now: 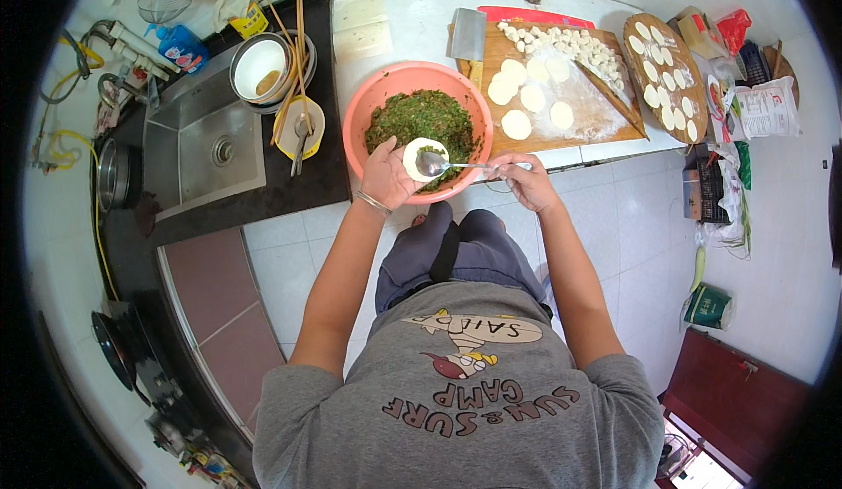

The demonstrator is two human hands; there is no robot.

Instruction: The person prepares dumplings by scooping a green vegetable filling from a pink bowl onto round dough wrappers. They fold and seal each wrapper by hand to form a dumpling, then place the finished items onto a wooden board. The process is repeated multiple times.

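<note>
The person wears a grey short-sleeved T-shirt with a cartoon print and curved lettering on the chest, dark blue-grey shorts, and a thin metal bracelet on the left wrist.

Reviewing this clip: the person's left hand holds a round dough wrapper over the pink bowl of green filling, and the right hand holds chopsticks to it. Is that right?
Not quite. In the head view the right hand holds a metal spoon, not chopsticks, with its bowl at the wrapper. The rest stands: the left hand holds the round dough wrapper over the pink bowl of green filling.
</note>
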